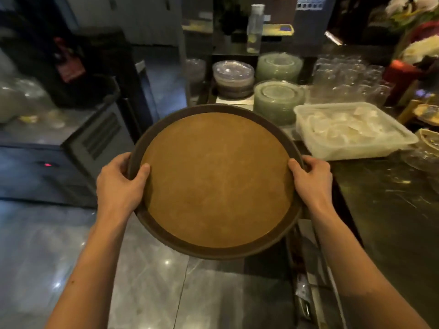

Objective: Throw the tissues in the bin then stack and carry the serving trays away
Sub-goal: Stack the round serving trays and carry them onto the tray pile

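Observation:
A round serving tray (216, 179) with a tan inner surface and a dark brown rim fills the middle of the head view, held level in the air over the floor. My left hand (120, 184) grips its left rim, thumb over the top edge. My right hand (312, 180) grips the right rim the same way. Nothing lies on the tray's top surface. Whether other trays sit stacked beneath it I cannot tell. No tissues and no bin are in view.
A dark counter (389, 210) runs along the right, with a lidded plastic box (351, 129), stacks of glass plates (278, 100) and many glasses (346, 77). A tall bottle (254, 27) stands behind. A dark cabinet (78, 148) stands left; glossy floor (147, 281) lies below.

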`<state>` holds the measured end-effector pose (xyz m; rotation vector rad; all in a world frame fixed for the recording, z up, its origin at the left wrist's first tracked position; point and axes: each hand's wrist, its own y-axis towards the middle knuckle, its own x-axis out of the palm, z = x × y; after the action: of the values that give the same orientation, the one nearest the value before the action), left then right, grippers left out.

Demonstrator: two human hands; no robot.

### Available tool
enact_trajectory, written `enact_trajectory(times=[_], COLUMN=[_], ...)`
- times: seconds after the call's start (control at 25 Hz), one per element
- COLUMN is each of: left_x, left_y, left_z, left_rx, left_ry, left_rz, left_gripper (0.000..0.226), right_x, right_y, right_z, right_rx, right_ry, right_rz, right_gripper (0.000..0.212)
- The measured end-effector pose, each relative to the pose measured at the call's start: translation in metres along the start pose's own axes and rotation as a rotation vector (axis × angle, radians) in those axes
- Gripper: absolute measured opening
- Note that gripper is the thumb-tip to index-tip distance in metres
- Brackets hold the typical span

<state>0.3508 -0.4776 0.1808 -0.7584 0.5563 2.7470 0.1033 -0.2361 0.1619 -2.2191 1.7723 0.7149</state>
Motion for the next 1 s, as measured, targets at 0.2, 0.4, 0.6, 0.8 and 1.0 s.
enact_trajectory(times=[0.2, 0.4, 0.6, 0.8, 1.0], left_x=[-0.102, -0.189, -0.231, -0.221, -0.188], left_y=[0.030, 0.062, 0.101, 0.156, 0.248], left_z=[-0.080, -0.145, -0.186, -0.212, -0.222], left_rx=[-0.065, -0.107, -0.160, -0.216, -0.209], left_ry=[0.021, -0.004, 0.018, 0.002, -0.005], left_rz=[0.126, 0.189, 0.253, 0.284, 0.318], left_gripper=[0.034, 0.029, 0.034, 0.039, 0.035], right_x=[0.108, 0.208, 0.277, 0.338, 0.403], right_y=[-0.039, -0.080, -0.088, -0.047, 0.025], right_z=[-0.071, -0.136, -0.182, -0.212, -0.234], right_rx=[-0.086, -0.143, -0.187, -0.176, -0.175], right_ry=[0.050, 0.066, 0.054, 0.049, 0.101], right_rz=[-0.137, -0.235, -0.303, -0.338, -0.356], right_gripper=[0.014, 0.019, 0.026, 0.024, 0.024])
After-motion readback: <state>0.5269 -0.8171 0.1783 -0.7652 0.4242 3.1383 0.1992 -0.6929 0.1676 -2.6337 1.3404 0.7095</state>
